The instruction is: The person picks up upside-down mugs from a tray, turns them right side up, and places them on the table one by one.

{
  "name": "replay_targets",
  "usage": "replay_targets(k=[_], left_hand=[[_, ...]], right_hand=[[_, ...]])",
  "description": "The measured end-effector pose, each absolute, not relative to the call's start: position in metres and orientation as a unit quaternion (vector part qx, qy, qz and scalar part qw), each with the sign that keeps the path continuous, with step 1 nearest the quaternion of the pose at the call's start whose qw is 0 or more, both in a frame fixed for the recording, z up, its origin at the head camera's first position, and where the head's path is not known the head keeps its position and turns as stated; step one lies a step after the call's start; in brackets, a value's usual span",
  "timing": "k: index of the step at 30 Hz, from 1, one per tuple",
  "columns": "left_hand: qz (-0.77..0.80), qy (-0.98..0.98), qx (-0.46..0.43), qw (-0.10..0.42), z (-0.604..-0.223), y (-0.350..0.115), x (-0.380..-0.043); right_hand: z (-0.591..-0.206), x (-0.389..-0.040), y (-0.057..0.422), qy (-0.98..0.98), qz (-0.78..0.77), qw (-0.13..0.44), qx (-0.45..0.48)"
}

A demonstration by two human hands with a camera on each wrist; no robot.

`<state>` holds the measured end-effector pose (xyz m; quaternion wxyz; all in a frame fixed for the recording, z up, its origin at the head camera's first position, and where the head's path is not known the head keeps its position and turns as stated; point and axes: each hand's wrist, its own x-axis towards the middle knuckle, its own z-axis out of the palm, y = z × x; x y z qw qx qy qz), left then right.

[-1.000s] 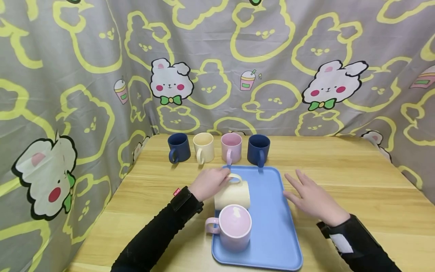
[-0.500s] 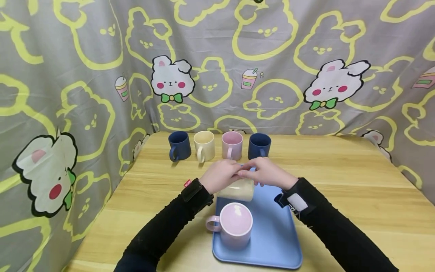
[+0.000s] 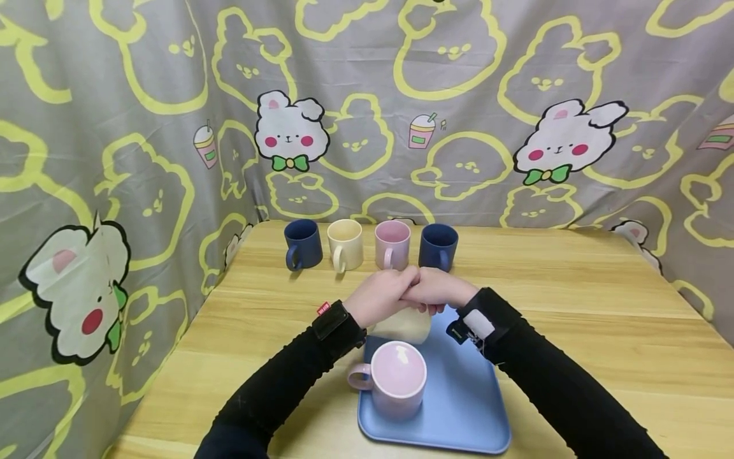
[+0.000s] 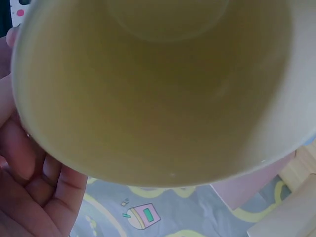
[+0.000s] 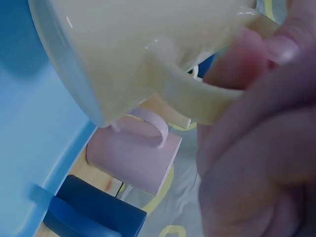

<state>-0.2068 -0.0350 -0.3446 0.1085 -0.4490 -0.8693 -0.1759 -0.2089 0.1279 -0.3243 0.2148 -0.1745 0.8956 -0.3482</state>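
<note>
A cream mug lies tipped on its side over the blue tray, its handle hidden by both hands in the head view. My left hand grips it at the handle; in the left wrist view the curled fingers sit beside its open mouth. Curled against it, my right hand holds the same handle, seen from close by in the right wrist view. The mug's bottom end faces the tray in that view. A pink mug stands on the tray's near left part, handle pointing left.
Along the back of the wooden table stand a navy mug, a cream one, a pink mug and another navy mug, handles toward me. Behind them hangs a patterned grey curtain.
My right hand has come in from the tray's right side and joined the left at the cream mug's handle. The mug has shifted slightly right and is more covered by the hands.
</note>
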Motion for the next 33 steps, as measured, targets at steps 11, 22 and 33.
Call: replay_targets(k=[11,22,33], left_hand=[[-0.162,-0.869,-0.449,0.129,-0.348,-0.034,-0.207],[-0.165,-0.869,-0.446,0.135,-0.348,-0.040,-0.196],[-0.174,-0.939,-0.288,0.071,-0.376,-0.097,-0.186]], right_hand=[[-0.331,-0.206,0.127,0.907,-0.355,0.169,-0.152],[-0.335,-0.204,0.148,0.896,-0.379,0.163,-0.165],[-0.340,-0.198,0.191,0.882,-0.433,0.151,-0.106]])
